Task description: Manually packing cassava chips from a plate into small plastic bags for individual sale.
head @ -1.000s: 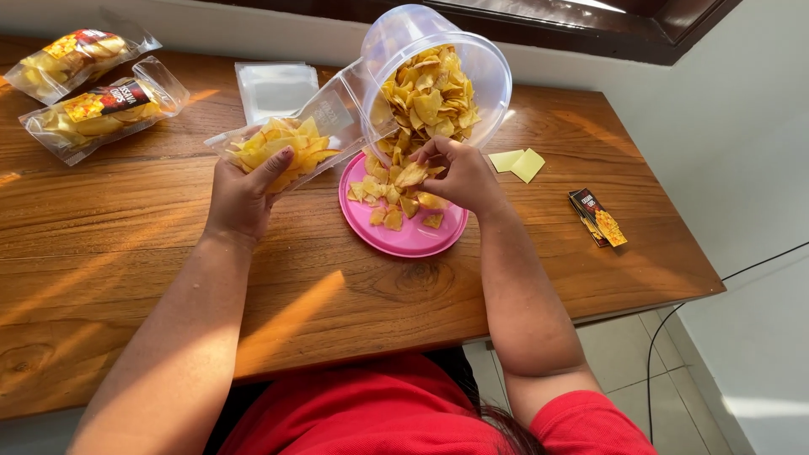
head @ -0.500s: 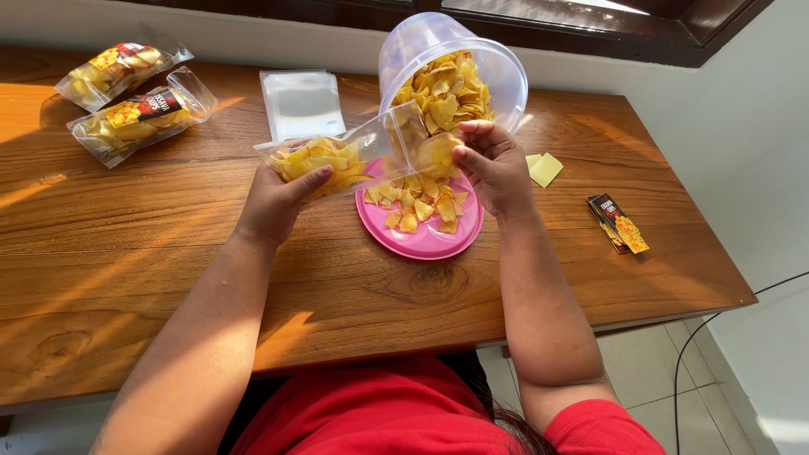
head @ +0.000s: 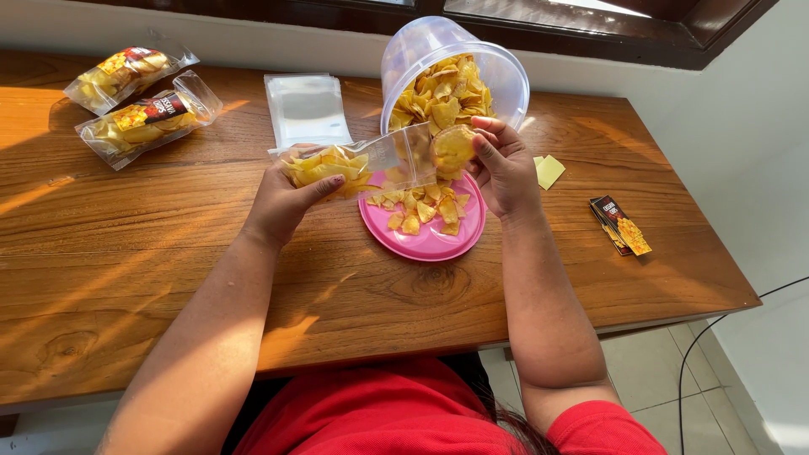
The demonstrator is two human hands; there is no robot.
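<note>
I am holding a clear plastic bag [head: 358, 164] on its side with my left hand [head: 282, 202]; my fingers are closed around its bottom part, where some yellow chips are already lying inside. The open mouth of the bag is pointing to the right, above the pink plate [head: 430, 240]. My right hand [head: 506, 168] is pinching one round chip [head: 453, 147] between thumb and fingers, just at the mouth of the bag. I cannot tell if the chip is already touching the plastic.

The pink plate is lying on the wooden table [head: 126, 253], and loose chips are spread on its far half. Behind it, a big clear tub [head: 451, 72] is lying tilted with its opening toward me, full of the same chips, and its rim is reaching over the edge of the plate.

At the far left of the table two filled bags [head: 139, 97] with labels are lying side by side. A stack of empty clear bags [head: 308, 109] is lying near the tub, to its left. To the right of my right hand some yellow paper pieces [head: 549, 171] are lying, and further right a small pile of dark labels [head: 619, 226].
</note>
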